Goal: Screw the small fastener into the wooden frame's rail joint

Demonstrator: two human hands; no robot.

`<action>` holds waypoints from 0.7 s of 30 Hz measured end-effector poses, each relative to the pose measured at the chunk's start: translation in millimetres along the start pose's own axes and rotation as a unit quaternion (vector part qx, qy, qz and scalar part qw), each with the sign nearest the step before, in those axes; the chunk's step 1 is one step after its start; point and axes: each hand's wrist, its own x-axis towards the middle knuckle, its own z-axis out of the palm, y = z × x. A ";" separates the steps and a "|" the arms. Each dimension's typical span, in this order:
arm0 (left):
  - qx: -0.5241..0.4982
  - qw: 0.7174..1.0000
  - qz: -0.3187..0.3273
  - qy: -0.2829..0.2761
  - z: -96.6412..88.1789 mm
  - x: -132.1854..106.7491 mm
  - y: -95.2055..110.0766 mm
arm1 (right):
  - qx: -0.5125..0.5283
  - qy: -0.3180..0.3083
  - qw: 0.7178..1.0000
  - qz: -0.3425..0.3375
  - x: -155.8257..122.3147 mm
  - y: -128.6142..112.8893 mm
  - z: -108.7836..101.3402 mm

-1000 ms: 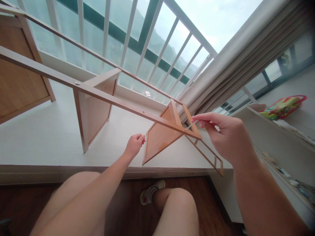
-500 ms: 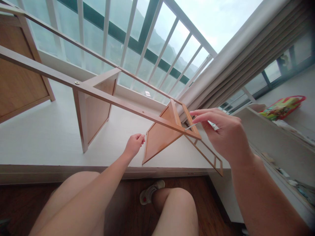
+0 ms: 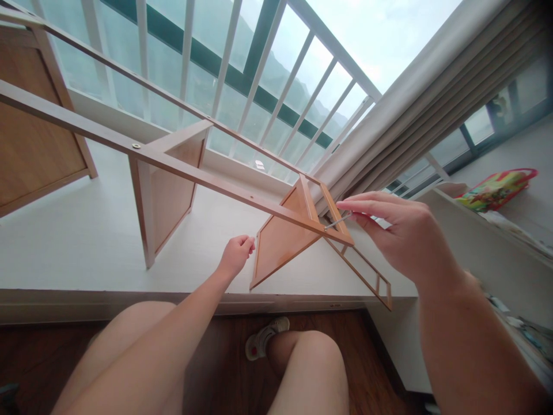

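Observation:
My right hand [image 3: 389, 230] pinches a thin metal hex key [image 3: 339, 221] between thumb and fingers. The key's far end meets a screw near the right end of a long wooden rail [image 3: 207, 181]. My left hand [image 3: 237, 255] is closed, fingertips at the left edge of the right-hand wooden panel [image 3: 280, 245]; whether anything is inside the fingers is hidden. This panel stands slanted under the rail's end. Another wooden panel [image 3: 173, 196] stands below the rail's middle, with a metal fitting [image 3: 136, 146] on the rail above it.
The wooden frame stands on a white ledge [image 3: 108, 242]. A third panel [image 3: 38, 115] is at the far left. Behind are a white railing [image 3: 224, 63] and a window; a grey curtain [image 3: 423, 98] hangs at the right. A colourful bag [image 3: 496, 189] lies on a white shelf.
My right hand has shifted slightly right and turned, so more of the hex key shows. The left hand and the wooden frame stay in place.

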 end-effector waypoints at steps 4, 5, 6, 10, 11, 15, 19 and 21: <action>-0.003 1.000 0.001 0.000 0.1 0.2 -0.5 | 0.013 -0.010 1.000 0.012 1.4 1.6 -1.0; -0.003 1.000 0.001 0.000 0.0 0.1 -0.5 | 0.013 -0.010 1.000 0.014 1.7 1.1 -0.8; -0.003 1.000 0.001 0.000 0.0 0.1 -0.3 | 0.012 -0.009 1.000 0.018 1.7 0.4 -0.3; -0.004 1.000 -0.001 -0.001 -0.1 -0.4 1.0 | 0.011 0.023 0.998 0.065 -0.3 -4.4 6.4; -0.004 1.000 -0.001 -0.002 -0.1 -0.5 1.4 | 0.017 0.037 0.996 0.079 -1.1 -5.6 9.0; -0.002 1.000 -0.002 -0.005 -0.5 -1.1 2.1 | 0.075 0.054 0.988 0.122 -2.6 -8.0 18.0; -0.002 1.000 0.000 -0.003 -0.8 -1.7 2.4 | 0.190 0.002 0.969 0.158 -1.2 -6.6 17.8; -0.002 1.000 0.000 -0.003 -0.9 -1.8 2.8 | 0.248 -0.030 0.953 0.172 -0.5 -5.3 14.3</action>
